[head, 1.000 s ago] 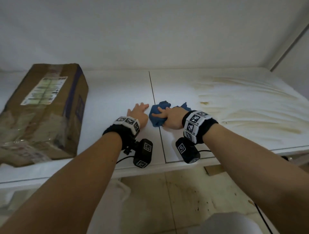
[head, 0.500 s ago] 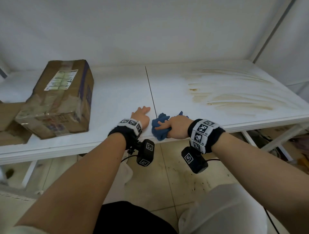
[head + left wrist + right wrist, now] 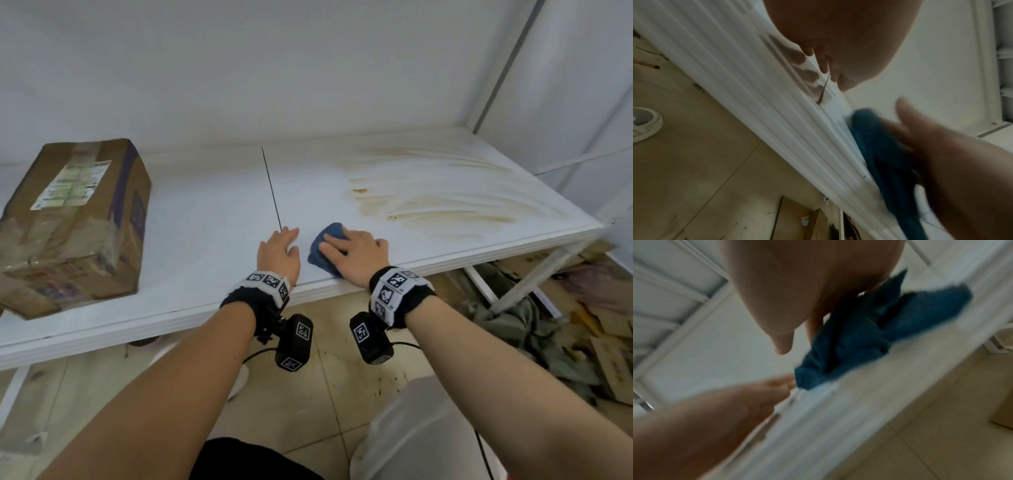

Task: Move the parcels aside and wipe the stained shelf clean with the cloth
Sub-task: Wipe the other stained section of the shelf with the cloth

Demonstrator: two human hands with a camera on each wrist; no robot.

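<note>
The shelf (image 3: 205, 212) is a flat white board with a smooth matte face and a ribbed, layered front edge; a thin dark seam (image 3: 272, 190) splits it into two panels. Across the right panel, toward two o'clock from the hands, tan-brown stains (image 3: 438, 202) spread in long streaky smears, feathered like brush strokes.

The cloth (image 3: 323, 248) is a deep blue terry rag, nubby and bunched into soft folds, lying on the right panel at the shelf's front edge, just right of the seam. The right hand (image 3: 356, 257) lies on top of it, fingers spread and nearly straight, pressing down on the fabric; in the right wrist view the rag (image 3: 859, 335) bulges out from under the palm in crumpled lobes, though that view is blurred.

The left hand (image 3: 279, 255) rests flat on the bare board at nine o'clock from the cloth, just beside it, fingers extended and together, holding nothing, its fingertips at the near end of the seam.

Well apart at nine o'clock sits a parcel (image 3: 75, 219), a worn brown cardboard box, rectangular, glossy with wrinkled clear tape, a pale printed label (image 3: 73, 185) on top and a purple band along one edge.

Below, beige floor tiles (image 3: 308, 394) show dark specks.
</note>
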